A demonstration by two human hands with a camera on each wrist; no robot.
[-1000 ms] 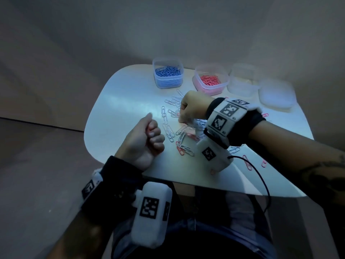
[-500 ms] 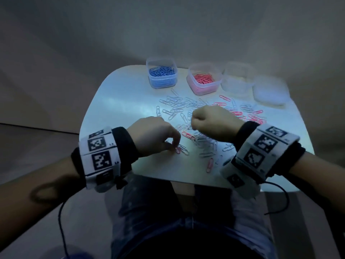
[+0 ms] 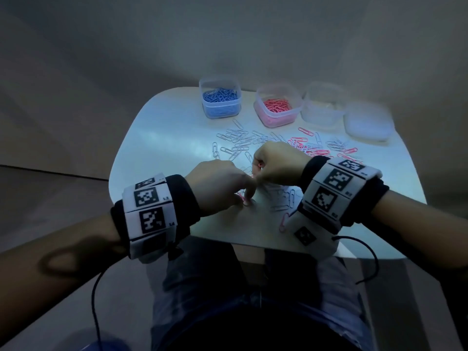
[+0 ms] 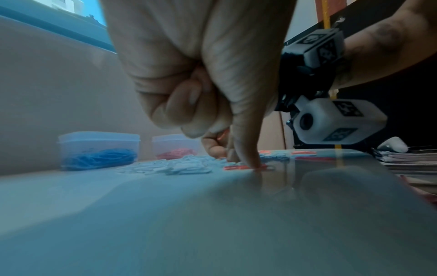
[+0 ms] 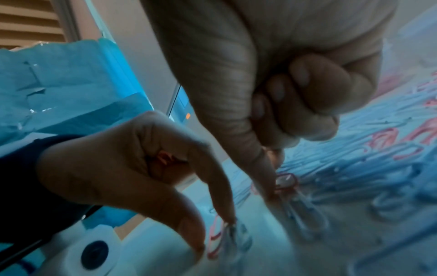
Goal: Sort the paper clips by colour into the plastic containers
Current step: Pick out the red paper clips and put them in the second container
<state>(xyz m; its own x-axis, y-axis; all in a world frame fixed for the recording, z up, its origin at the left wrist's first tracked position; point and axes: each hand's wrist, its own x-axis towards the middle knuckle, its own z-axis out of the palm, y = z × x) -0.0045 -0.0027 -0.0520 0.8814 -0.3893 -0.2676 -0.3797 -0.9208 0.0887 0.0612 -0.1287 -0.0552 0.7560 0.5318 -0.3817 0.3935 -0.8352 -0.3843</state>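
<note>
Loose white paper clips (image 3: 239, 141) and red paper clips (image 3: 302, 145) lie scattered over the white table (image 3: 162, 138). My left hand (image 3: 247, 200) is palm down, its index fingertip (image 4: 250, 164) pressing a red clip (image 4: 236, 167) on the table. Its other fingers are curled round red clips (image 5: 165, 158) in the palm. My right hand (image 3: 258, 173) is just beside it, fingers curled, with a bit of red clip (image 4: 221, 135) showing in them. Its thumb (image 5: 264, 179) points down at a red clip (image 5: 287, 182) among white ones.
Along the far edge stand a tub of blue clips (image 3: 220, 102), a tub of red clips (image 3: 277, 108), a clear tub (image 3: 321, 107) and a pale lidded tub (image 3: 367, 122). One red clip (image 3: 283, 221) lies near the front edge. My lap is below the table.
My left hand has turned palm down and moved right to the red clip. My right hand has drawn back toward me; the two hands now nearly touch.
</note>
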